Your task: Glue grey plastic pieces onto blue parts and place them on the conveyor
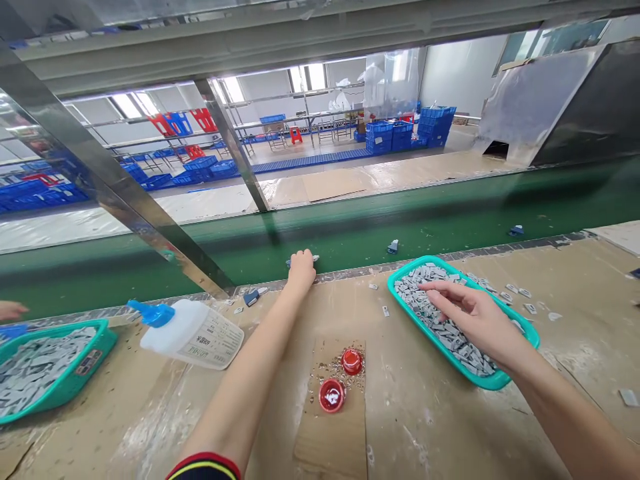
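My left hand (301, 270) reaches onto the edge of a green conveyor belt (350, 233), fingers curled over a small grey piece (290, 264) that is mostly hidden beneath them. My right hand (463, 310) rests with spread fingers on a heap of small grey pieces (430, 313) in a teal plastic tray (410, 265). Several loose pieces lie on the bench to the tray's right. A white glue bottle (193, 333) with a blue cap lies on its side, left of my left forearm.
Two red bottle caps (351, 361) sit on a piece of cardboard (333, 440) between my arms. At the left, a co-worker's hand (10, 310) is near a second teal tray (95, 340). A steel frame post (130, 180) rises beside the belt, and further grey pieces (393, 247) ride on it.
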{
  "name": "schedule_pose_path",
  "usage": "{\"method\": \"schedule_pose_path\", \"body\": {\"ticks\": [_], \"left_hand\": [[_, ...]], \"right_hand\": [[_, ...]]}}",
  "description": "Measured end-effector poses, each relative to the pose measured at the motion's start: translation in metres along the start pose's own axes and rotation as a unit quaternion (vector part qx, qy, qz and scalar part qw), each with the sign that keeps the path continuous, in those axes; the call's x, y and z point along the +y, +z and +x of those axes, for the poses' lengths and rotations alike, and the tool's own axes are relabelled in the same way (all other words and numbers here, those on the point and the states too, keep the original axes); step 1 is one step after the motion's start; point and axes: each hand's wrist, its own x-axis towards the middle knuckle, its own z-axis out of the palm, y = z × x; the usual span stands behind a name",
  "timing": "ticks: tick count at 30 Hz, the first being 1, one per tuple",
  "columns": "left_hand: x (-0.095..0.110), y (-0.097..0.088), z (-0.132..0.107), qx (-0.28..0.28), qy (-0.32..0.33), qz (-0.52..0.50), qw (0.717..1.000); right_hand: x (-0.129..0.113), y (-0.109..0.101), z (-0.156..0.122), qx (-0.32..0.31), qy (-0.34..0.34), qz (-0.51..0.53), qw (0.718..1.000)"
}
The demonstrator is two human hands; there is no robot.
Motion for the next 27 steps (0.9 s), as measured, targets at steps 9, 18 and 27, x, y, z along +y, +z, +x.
{"method": "schedule_pose_path", "body": {"ticks": [9,18,27], "left_hand": [[0.053,-0.062,-0.105,-0.018,0.059,-0.243,0.968],[0.054,-0.129,-0.223,0.068,-0.087,-0.478,0.871],[0.054,-0.097,-0.255,0.103,-0.237,-0.530,0.807]], "right_hand": [[-0.008,0.058,-0.031,-0.123,-0.004,0.189,0.974],[0.000,0.104,-0.044,-0.167,0.041,0.218,0.961],[0.003,0.114,-0.043,-0.151,0.075,0.233,0.958]]}}
